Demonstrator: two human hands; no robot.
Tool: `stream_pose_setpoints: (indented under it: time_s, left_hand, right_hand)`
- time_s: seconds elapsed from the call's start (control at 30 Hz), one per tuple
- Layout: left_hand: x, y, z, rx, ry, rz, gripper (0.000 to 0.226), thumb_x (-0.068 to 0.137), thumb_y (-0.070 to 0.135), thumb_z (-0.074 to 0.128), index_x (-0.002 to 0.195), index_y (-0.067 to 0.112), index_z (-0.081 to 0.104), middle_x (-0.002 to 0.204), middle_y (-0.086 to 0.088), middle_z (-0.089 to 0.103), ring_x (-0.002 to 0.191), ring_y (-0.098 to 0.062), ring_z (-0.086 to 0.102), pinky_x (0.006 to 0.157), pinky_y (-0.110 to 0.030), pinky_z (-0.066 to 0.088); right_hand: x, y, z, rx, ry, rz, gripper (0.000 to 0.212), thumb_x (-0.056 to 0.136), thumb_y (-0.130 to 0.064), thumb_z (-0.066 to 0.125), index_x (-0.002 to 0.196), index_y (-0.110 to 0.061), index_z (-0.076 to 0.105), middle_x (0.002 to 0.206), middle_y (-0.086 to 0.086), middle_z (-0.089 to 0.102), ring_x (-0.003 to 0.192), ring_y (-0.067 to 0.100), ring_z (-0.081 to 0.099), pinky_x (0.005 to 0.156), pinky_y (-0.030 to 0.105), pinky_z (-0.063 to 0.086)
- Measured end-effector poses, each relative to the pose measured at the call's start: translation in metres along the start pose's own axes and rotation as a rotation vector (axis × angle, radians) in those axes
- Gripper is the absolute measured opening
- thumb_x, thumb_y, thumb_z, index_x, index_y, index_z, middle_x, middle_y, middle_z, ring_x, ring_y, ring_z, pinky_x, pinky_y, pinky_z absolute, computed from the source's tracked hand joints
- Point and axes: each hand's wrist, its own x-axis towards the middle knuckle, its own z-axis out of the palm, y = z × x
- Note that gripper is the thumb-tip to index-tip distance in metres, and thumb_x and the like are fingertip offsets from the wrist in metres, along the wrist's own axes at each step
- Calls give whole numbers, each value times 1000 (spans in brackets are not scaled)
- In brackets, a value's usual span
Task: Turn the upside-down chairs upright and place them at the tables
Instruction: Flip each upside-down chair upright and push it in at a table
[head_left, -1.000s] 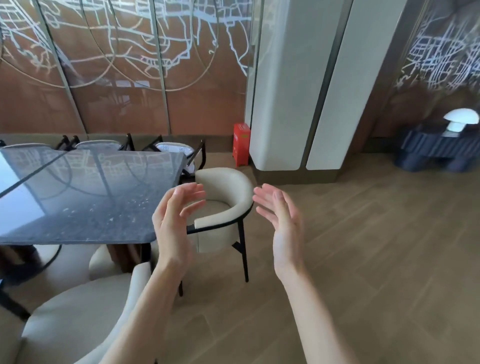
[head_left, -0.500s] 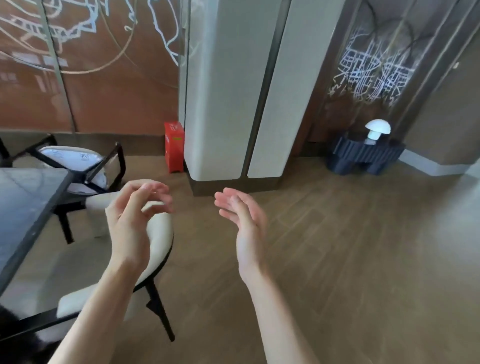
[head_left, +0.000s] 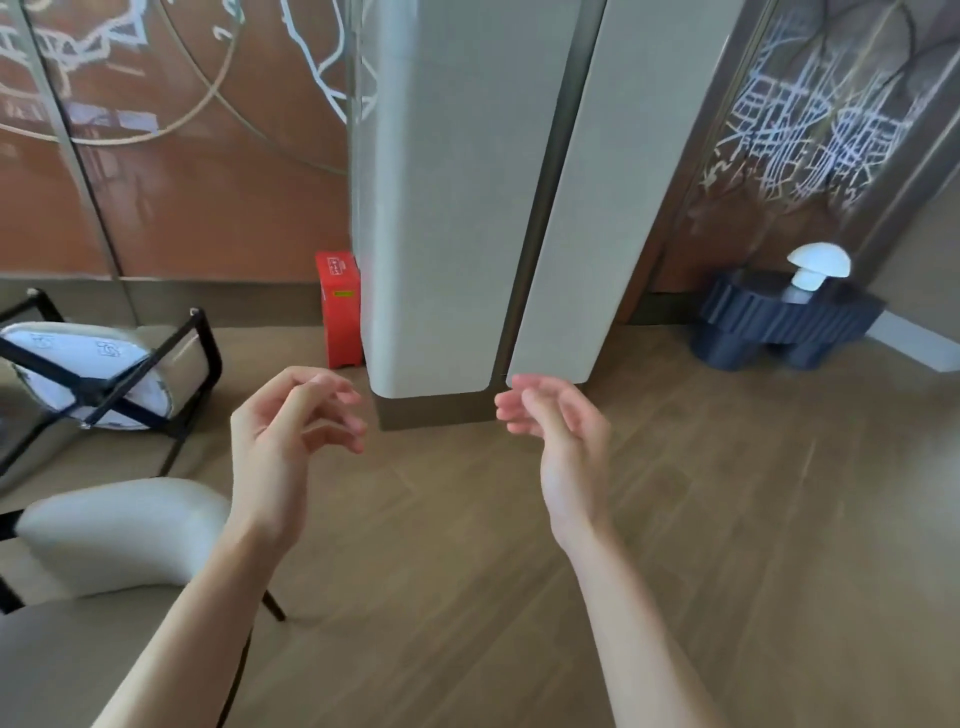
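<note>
Rust-orange wall panels (head_left: 208, 208) with white squiggly line art, a pale grey-white column (head_left: 441, 208), a bright red box (head_left: 340, 312), a cream chair (head_left: 119, 535) on black legs, a navy ribbed side table (head_left: 779, 327) with a white mushroom lamp (head_left: 818, 267), and a tan wood-plank floor (head_left: 727, 519).

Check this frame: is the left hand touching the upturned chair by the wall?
Apart. The head view shows the left hand empty in mid-air, bare floor between it and the upturned chair.
</note>
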Motion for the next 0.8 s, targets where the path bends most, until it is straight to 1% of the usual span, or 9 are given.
stream_pose_setpoints:
  time_s: [0.1, 0.27, 0.33, 0.43, 0.5, 0.57, 0.7, 0.8]
  left_hand:
    - [61, -29, 25, 4, 91, 6, 20, 85, 19, 56, 69, 16, 67, 74, -10, 63, 59, -27, 59, 54, -31, 51]
    - [146, -55, 42, 49, 209, 14, 25, 90, 13, 52, 70, 14, 66, 76, -11, 62, 58, -26, 59, 53, -30, 51]
    - [178, -65, 35, 62, 280, 21, 27, 92, 12, 52, 69, 15, 66, 75, -11, 62, 57, -25, 59, 53, -29, 51]
    - [227, -86, 18, 82, 397, 35, 27, 90, 14, 52, 67, 16, 66, 71, -8, 63, 57, -26, 59, 52, -29, 51]
    - [263, -105, 5, 102, 462, 36, 26, 87, 14, 52, 66, 15, 66, 69, -7, 63, 57, -28, 58, 52, -30, 51]
    - [307, -132, -10, 113, 518, 30, 26, 88, 11, 51, 67, 14, 66, 66, -7, 62, 56, -27, 57, 51, -31, 50]
    - [410, -177, -39, 76, 564, 11, 34, 96, 7, 48, 67, 13, 66, 64, -6, 61, 53, -22, 57, 49, -29, 51]
    - [493, -192, -64, 61, 588, 1, 35, 96, 8, 49, 66, 15, 67, 64, -6, 61, 54, -20, 57, 49, -29, 50]
  right_hand:
    - [89, 26, 8, -11, -109, 20, 27, 85, -23, 57, 99, -5, 71, 83, 6, 76, 80, 17, 71, 75, 28, 56]
    - [214, 52, 49, -26, -300, 40, 24, 86, -25, 58, 95, -9, 73, 82, 3, 77, 80, 15, 71, 73, 23, 56]
    - [253, 64, 76, -21, -375, 27, 22, 87, -25, 57, 93, -11, 73, 83, 3, 77, 81, 15, 71, 72, 21, 56]
    - [304, 92, 118, 17, -429, -16, 17, 87, -21, 58, 90, -14, 72, 79, 2, 75, 78, 14, 70, 69, 21, 55]
    - [338, 116, 146, 24, -461, -34, 16, 87, -19, 58, 90, -13, 72, 78, 4, 74, 77, 15, 70, 71, 20, 54]
    - [378, 143, 180, 5, -515, -33, 15, 88, -19, 58, 90, -13, 72, 79, 5, 74, 77, 15, 70, 73, 19, 54]
    - [463, 182, 256, -19, -597, -26, 16, 85, -21, 59, 89, -11, 72, 79, 7, 74, 76, 16, 69, 73, 21, 52]
    - [524, 202, 324, -8, -647, -2, 18, 84, -22, 60, 89, -11, 73, 81, 8, 74, 78, 15, 69, 74, 22, 52]
